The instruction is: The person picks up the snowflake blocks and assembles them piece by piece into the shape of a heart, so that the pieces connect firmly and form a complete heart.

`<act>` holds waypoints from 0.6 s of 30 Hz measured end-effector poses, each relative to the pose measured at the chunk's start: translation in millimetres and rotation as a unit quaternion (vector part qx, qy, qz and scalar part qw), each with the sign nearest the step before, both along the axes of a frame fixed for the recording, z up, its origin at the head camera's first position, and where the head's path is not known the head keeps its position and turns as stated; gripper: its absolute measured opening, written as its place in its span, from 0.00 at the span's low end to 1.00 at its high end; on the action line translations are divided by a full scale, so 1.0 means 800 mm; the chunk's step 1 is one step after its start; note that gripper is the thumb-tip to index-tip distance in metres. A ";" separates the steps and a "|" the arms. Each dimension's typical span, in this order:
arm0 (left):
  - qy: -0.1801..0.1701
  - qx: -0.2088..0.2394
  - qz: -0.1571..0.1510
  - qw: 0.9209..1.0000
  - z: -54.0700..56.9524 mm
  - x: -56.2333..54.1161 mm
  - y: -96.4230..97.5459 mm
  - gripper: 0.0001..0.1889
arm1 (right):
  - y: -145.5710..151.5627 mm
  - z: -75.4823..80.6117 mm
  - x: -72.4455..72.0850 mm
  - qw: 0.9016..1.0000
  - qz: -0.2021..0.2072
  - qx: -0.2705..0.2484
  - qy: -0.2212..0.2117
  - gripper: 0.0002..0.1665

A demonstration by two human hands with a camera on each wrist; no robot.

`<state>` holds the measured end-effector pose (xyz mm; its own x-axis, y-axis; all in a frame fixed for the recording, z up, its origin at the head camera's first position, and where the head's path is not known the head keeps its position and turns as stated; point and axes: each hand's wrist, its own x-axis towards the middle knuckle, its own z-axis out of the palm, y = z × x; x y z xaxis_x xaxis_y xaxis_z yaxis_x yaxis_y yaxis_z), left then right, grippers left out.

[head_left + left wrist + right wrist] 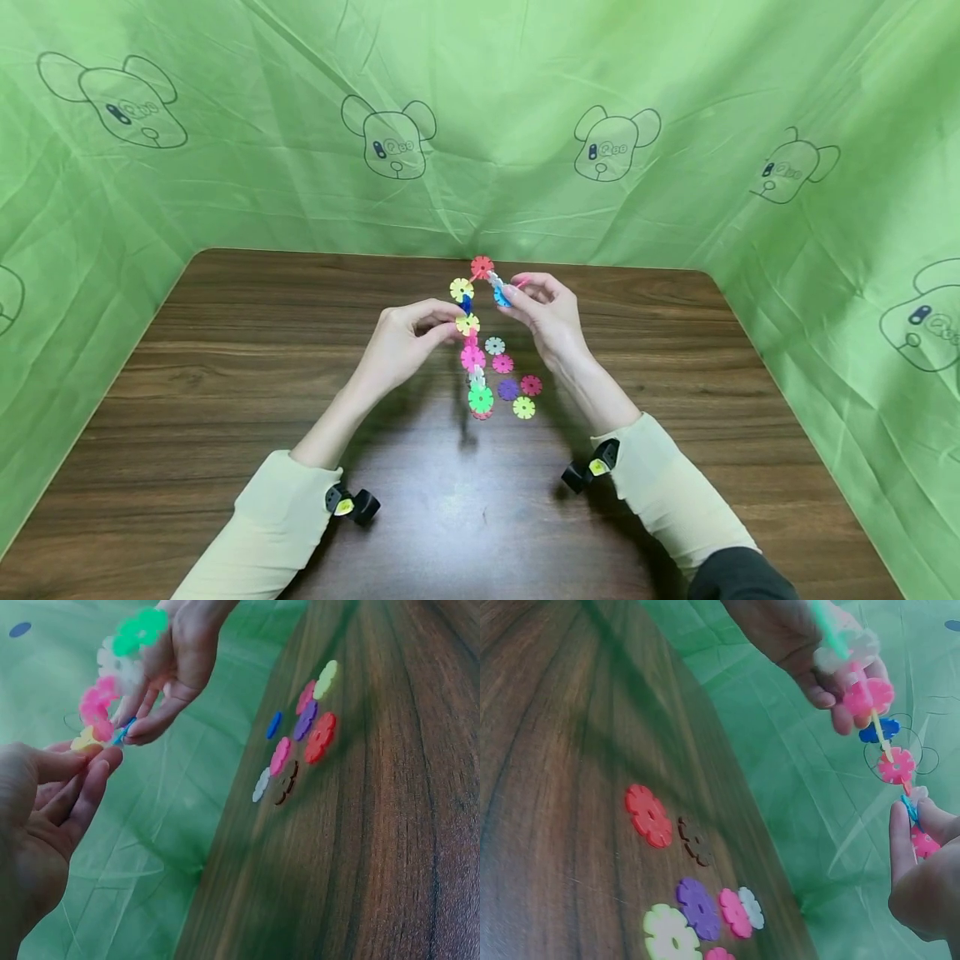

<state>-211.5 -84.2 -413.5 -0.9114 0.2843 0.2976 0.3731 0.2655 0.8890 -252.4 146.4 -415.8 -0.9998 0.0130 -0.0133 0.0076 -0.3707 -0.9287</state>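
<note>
Held chain of notched discs (472, 359) above wooden table (225, 375). My left hand (405, 340) pinched a yellow disc (468, 324) mid-chain; my right hand (553, 325) pinched a light-blue disc (501, 296) near one end. Loose discs (508, 389) lay below.

- Green disc (140, 631), left wrist view, upper left: blurred
- Pink disc (720, 954), right wrist view, bottom edge: cropped
- Drawing (9, 298), head view, left edge: cropped
</note>
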 end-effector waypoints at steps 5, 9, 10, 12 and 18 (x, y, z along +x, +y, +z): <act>-0.020 -0.010 0.008 1.000 -0.003 -0.002 0.002 0.11 | 0.004 0.011 -0.002 0.999 -0.014 0.023 0.024 0.17; 0.000 -0.020 0.023 1.000 -0.005 -0.004 0.008 0.08 | 0.008 0.021 -0.002 0.997 -0.016 0.057 0.052 0.22; 0.005 -0.020 0.028 0.999 -0.005 -0.004 0.009 0.08 | 0.009 0.024 -0.002 0.996 -0.016 0.062 0.056 0.23; 0.008 -0.016 0.039 0.999 -0.006 -0.005 0.011 0.06 | 0.009 0.029 -0.001 0.996 -0.013 0.067 0.063 0.26; -0.010 0.003 0.068 0.998 -0.006 -0.007 0.016 0.10 | 0.013 0.041 0.002 0.989 -0.007 0.123 0.088 0.30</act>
